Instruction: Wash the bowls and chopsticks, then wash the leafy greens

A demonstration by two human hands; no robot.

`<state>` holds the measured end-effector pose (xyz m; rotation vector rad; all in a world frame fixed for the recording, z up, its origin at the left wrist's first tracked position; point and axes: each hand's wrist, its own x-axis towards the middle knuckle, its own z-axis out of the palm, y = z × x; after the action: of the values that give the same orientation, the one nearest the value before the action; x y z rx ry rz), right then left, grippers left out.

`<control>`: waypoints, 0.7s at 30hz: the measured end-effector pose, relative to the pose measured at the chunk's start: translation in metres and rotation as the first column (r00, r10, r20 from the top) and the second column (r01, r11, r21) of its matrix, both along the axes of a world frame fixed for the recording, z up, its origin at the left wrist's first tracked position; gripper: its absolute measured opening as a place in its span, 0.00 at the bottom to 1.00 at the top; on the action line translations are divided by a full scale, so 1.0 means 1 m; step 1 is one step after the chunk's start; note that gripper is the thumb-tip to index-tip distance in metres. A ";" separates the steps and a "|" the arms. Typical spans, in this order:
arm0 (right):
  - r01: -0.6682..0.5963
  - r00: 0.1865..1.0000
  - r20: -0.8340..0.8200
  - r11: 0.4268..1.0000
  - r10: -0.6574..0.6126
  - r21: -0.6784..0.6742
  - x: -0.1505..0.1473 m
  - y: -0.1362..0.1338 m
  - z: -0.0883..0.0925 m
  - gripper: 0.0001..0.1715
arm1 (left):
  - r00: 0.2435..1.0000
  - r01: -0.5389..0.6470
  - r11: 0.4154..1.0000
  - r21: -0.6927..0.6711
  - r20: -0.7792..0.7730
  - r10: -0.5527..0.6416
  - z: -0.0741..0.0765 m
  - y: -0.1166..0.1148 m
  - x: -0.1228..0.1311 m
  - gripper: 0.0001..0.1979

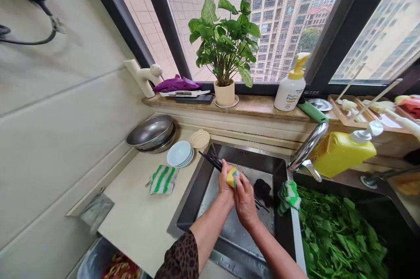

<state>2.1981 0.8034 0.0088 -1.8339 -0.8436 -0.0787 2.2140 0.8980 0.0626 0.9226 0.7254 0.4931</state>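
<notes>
Over the left sink basin (213,252), my left hand (225,181) is closed round a bundle of black chopsticks (213,160). Their ends stick out up to the left and down to the right, below my other hand. My right hand (243,196) grips a yellow sponge (232,177) with a blue-green patch, pressed against the chopsticks between both hands. The middle of the bundle is hidden by my fingers. In the basin to the right lies a dark scouring pad (262,189). A green-and-white cloth (289,198) hangs on the divider.
Leafy greens (344,235) fill the right basin. A chrome faucet (308,147) and a yellow soap bottle (344,152) stand behind the divider. On the left counter are metal bowls (151,132), stacked light-blue bowls (180,154) and a striped cloth (164,179). A potted plant (225,93) stands on the sill.
</notes>
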 end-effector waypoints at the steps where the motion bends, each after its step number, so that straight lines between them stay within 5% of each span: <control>1: -0.042 0.999 0.028 0.997 0.044 -0.058 0.000 -0.011 -0.009 0.23 | 0.997 -0.050 0.998 -0.029 0.048 0.052 0.001 0.005 -0.003 0.32; 7: -0.153 0.981 -0.149 0.962 0.121 -0.225 0.002 -0.062 -0.050 0.25 | 0.958 -0.206 0.977 -0.051 0.193 0.212 -0.001 0.030 -0.024 0.33; 12: -0.032 0.995 -0.101 0.991 0.018 -0.132 0.000 -0.031 -0.033 0.25 | 0.953 -0.268 0.960 -0.080 0.123 0.276 -0.011 0.014 -0.029 0.33; 15: -0.076 0.997 -0.031 0.987 0.072 -0.145 -0.005 -0.022 -0.044 0.26 | 0.960 -0.239 0.963 -0.129 0.118 0.254 -0.011 0.008 -0.029 0.32; 19: -0.077 0.939 -0.344 0.978 0.006 -0.194 -0.003 -0.049 -0.073 0.24 | 0.963 -0.240 0.961 0.134 0.158 0.218 -0.007 0.018 -0.039 0.32; 21: -0.042 0.745 -0.664 0.989 -0.063 -0.141 0.000 -0.063 -0.073 0.21 | 0.992 -0.087 0.904 0.418 0.119 0.040 -0.007 0.021 -0.047 0.30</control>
<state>2.1976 0.7399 -0.0638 -1.8092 -0.3240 0.6272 2.1666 0.9188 0.0560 1.2696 0.5590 0.7724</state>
